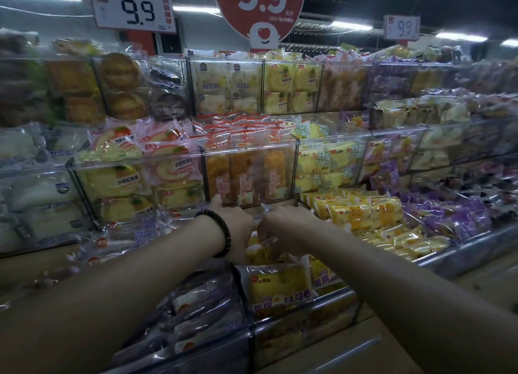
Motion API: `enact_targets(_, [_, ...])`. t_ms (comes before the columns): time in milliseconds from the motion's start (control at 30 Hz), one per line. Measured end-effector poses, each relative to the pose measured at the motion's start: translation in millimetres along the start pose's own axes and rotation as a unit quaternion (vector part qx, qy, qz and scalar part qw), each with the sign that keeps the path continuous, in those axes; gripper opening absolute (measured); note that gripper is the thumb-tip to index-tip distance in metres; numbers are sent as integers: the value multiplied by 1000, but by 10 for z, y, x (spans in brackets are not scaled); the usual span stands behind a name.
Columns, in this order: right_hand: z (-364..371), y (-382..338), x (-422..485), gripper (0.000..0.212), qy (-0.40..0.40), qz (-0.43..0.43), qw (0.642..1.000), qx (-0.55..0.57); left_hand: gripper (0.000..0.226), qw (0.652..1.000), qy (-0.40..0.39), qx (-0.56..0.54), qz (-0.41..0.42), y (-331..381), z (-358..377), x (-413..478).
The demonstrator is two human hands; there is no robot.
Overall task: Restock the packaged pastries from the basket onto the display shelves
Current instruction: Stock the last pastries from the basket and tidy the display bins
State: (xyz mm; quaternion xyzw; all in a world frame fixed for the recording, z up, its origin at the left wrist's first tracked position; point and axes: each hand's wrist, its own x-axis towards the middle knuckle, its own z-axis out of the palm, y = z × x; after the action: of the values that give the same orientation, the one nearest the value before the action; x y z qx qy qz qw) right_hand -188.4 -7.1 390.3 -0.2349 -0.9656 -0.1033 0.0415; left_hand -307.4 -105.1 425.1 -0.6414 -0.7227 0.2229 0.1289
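while the shelves (pixel 252 147) look mostly full (basket unseen), right hand (pixel 283 221) fingers grip a yellow pack (pixel 263 251); left hand (pixel 236 228) fingers hidden, can't tell.

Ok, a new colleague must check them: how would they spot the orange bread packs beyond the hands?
Find the big round red 9.9 sign and drop to the second tier of clear bins. The bin straight below it, beyond the left hand, holds them. Its packs stand upright and are orange, unlike the pink swirl rolls left and yellow packs right.
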Motion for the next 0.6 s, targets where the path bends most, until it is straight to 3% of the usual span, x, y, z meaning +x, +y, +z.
enact_targets(167, [8,38,39,35,-5,3,1000,0,39,999,39,3,-13,86,-13,15])
enact_targets(400, [-97,125,37,46,-46,23,996,67,19,997,72,12,-27,174,78,109])
enact_targets(600, [-185,417,-162,43,-17,54,989,134,37,999,15,-4,-48,215,-74,128])
